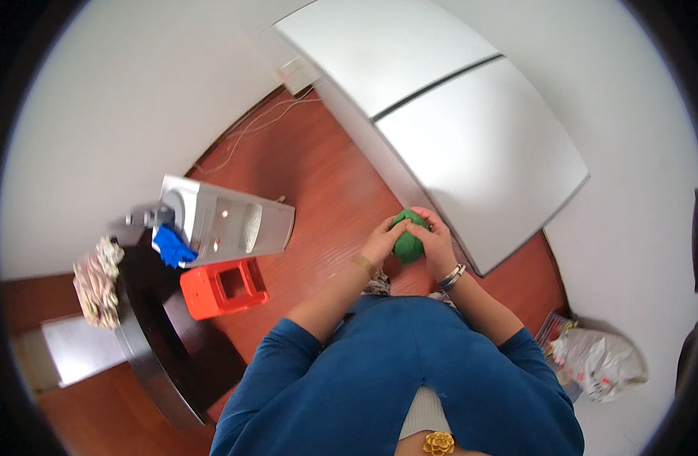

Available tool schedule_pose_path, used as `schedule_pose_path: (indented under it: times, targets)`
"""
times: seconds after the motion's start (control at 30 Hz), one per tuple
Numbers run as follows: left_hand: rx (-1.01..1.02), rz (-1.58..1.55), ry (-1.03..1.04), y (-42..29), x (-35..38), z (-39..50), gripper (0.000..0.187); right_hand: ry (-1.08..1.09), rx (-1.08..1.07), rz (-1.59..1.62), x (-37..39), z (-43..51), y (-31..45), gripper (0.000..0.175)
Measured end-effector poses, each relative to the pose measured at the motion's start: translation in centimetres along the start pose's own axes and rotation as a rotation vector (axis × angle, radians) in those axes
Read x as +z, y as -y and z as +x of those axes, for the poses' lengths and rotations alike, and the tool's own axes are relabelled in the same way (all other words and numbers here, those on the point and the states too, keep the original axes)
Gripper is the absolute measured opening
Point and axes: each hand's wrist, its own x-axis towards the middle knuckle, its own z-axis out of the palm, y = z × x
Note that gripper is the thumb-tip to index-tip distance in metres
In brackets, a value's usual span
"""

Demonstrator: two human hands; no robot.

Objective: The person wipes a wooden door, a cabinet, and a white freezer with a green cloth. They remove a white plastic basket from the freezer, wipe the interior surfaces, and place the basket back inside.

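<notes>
Both of my hands are close together in front of my body, gripping a bundled green cloth-like item (409,246). My left hand (384,238) holds it from the left, its thumb pressed on the top. On the other side, my right hand (436,235) has its thumb over the green item and its fingers curled behind. Something pink shows by the right fingertips; whether it belongs to the item cannot be made out. The lower edge of a silver two-door refrigerator (469,142) lies just beyond my right hand.
A white water dispenser (229,222) with a blue cloth (174,246) stands left, beside a red plastic stool (220,288). Further left is a dark table (155,359) with a bunched patterned cloth (98,282). A plastic bag (600,362) sits at right. Cables (243,134) trail across the floor.
</notes>
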Motion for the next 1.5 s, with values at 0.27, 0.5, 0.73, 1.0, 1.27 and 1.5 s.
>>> schedule_pose_path:
  times: [0.27, 0.5, 0.73, 1.0, 1.27, 1.5]
  targets:
    - [0.160, 0.197, -0.265, -4.7, -11.2, -1.9, 0.048, -0.263, -0.410, -0.341, 5.9, 11.8, 2.7, 0.033]
    - [0.062, 0.089, -0.254, -9.1, -16.1, -1.1, 0.046, -0.255, -0.628, -1.206, 3.6, 20.6, 0.0, 0.060]
    - [0.047, 0.164, -0.296, -15.2, -23.9, 5.6, 0.039, -0.255, -0.788, -1.479, 11.5, 29.6, -1.9, 0.070]
    - [0.176, 0.279, -0.247, -28.0, -29.5, 16.2, 0.034, -0.024, -0.656, -1.524, 21.3, 42.0, 2.5, 0.085]
    - [0.194, 0.084, -0.244, -34.6, -32.3, 26.2, 0.032, 0.207, -0.698, -1.501, 27.9, 51.8, 3.8, 0.078]
    - [0.269, 0.211, -0.233, -39.8, -32.7, 36.2, 0.047, 0.282, -0.610, -1.478, 30.1, 54.5, 6.1, 0.076]
